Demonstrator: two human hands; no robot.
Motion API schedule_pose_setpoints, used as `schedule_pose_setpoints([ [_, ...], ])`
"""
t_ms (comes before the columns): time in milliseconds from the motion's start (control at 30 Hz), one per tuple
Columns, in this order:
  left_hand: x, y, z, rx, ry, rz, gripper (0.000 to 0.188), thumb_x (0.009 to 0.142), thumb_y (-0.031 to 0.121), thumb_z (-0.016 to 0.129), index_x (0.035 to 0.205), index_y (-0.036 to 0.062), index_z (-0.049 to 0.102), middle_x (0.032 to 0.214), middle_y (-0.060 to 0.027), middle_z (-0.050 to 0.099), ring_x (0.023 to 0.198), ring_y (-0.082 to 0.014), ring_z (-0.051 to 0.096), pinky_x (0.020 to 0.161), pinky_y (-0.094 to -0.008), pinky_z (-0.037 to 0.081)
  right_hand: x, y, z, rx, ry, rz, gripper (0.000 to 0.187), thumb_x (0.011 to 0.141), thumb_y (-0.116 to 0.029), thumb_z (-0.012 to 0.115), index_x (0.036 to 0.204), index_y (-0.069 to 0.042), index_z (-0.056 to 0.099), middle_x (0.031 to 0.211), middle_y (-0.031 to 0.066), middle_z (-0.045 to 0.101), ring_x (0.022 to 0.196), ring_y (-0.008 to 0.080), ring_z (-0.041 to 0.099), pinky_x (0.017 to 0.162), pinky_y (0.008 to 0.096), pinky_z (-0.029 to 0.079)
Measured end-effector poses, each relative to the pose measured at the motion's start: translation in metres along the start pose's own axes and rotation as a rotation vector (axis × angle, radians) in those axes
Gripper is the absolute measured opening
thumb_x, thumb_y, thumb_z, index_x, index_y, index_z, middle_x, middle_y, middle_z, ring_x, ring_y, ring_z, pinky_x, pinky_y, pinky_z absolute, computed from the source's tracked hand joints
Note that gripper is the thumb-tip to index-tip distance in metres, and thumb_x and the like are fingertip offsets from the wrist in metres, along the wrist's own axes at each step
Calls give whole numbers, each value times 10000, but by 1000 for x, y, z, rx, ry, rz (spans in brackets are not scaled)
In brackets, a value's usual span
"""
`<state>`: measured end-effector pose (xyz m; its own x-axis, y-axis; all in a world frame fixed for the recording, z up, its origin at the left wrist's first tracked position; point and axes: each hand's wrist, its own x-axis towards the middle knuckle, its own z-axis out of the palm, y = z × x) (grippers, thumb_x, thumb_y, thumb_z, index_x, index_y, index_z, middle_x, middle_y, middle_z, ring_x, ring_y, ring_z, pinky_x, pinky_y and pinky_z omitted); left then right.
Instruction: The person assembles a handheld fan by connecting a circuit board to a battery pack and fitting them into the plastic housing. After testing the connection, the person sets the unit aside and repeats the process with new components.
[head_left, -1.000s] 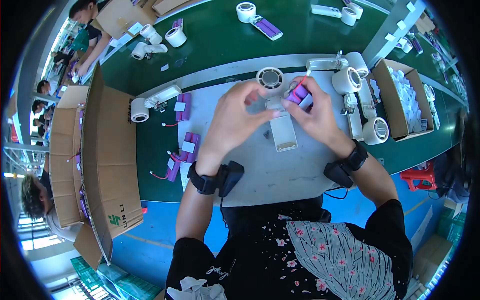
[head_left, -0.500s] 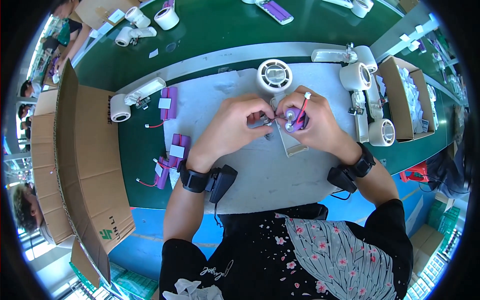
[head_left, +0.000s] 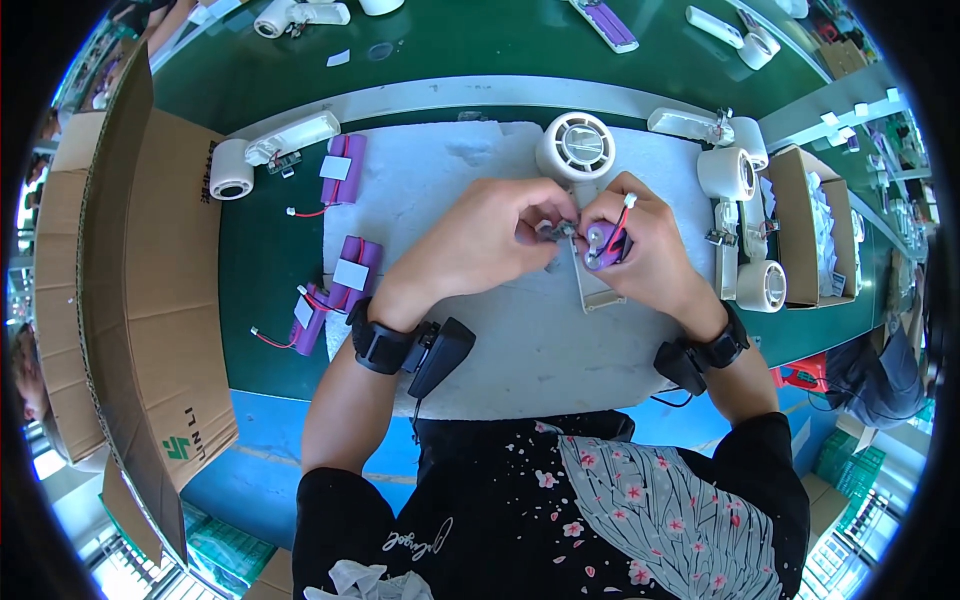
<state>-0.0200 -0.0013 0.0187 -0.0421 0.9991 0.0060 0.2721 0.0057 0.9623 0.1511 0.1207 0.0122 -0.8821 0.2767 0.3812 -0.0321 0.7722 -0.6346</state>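
My left hand (head_left: 490, 238) pinches a small circuit board (head_left: 554, 231) between thumb and fingers. My right hand (head_left: 648, 245) is closed around a purple battery pack (head_left: 606, 247), its end with metal contacts facing up. From the pack rises a red and black lead with a white plug (head_left: 629, 201). Beneath both hands lies a white handheld fan (head_left: 576, 147), its round head away from me and its open handle shell (head_left: 598, 293) toward me. The hands hide the handle's middle. Whether wires join board and pack, I cannot tell.
Purple battery packs (head_left: 357, 275) with leads lie along the left edge of the grey mat (head_left: 480, 350). An open fan (head_left: 232, 170) lies beyond them, beside a tall cardboard box (head_left: 175, 280). Several fans (head_left: 762, 286) sit at right, next to a carton (head_left: 800, 230) with white pieces.
The circuit board shows more clearly at my left fingertips, close to the battery pack. My right hand keeps its grip on the pack. The whole view has shifted a little.
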Motion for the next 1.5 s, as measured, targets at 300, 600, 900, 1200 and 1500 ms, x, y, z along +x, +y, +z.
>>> schedule_pose_setpoints([
  [300, -4, -1, -2, 239, 50, 55, 151, 741, -39, 610, 867, -14, 688, 930, -110, 631, 853, -194, 634, 782, -280, 501, -1, -5, -5, -23, -17, -29, 283, 622, 4, 734, 848, -56, 575, 742, 61, 597, 742, 257, 553, 680, 321, 460],
  [600, -2, -1, 1, -16, 1, -12, 137, 787, -24, 590, 910, -33, 651, 892, -80, 625, 855, -151, 616, 777, -271, 506, -4, -15, -18, 275, -7, 263, 220, 774, -105, 663, 947, -17, 558, 741, 58, 575, 721, 139, 561, 638, 279, 437],
  [900, 0, 0, -3, -147, -31, -151, 154, 809, -11, 627, 963, -9, 640, 837, -37, 648, 742, -92, 613, 712, -237, 516, -7, -9, -27, 399, -117, 405, 129, 862, -108, 613, 898, 16, 609, 674, 37, 561, 552, 88, 500, 492, 242, 375],
  [1200, 1, -3, -2, -238, 6, -97, 157, 842, 98, 707, 931, -26, 673, 795, -58, 674, 693, -100, 641, 633, -239, 509, -4, -15, -21, 22, -85, 214, 75, 803, -56, 672, 824, 13, 648, 668, 67, 588, 538, 141, 511, 500, 269, 380],
  [1500, 0, -1, 1, -183, 95, -105, 147, 840, 66, 719, 946, -28, 682, 801, -63, 689, 722, -105, 663, 652, -236, 541, -5, -20, -7, -6, 32, 189, 89, 808, -22, 684, 895, -3, 687, 777, 85, 601, 585, 177, 527, 528, 286, 416],
])
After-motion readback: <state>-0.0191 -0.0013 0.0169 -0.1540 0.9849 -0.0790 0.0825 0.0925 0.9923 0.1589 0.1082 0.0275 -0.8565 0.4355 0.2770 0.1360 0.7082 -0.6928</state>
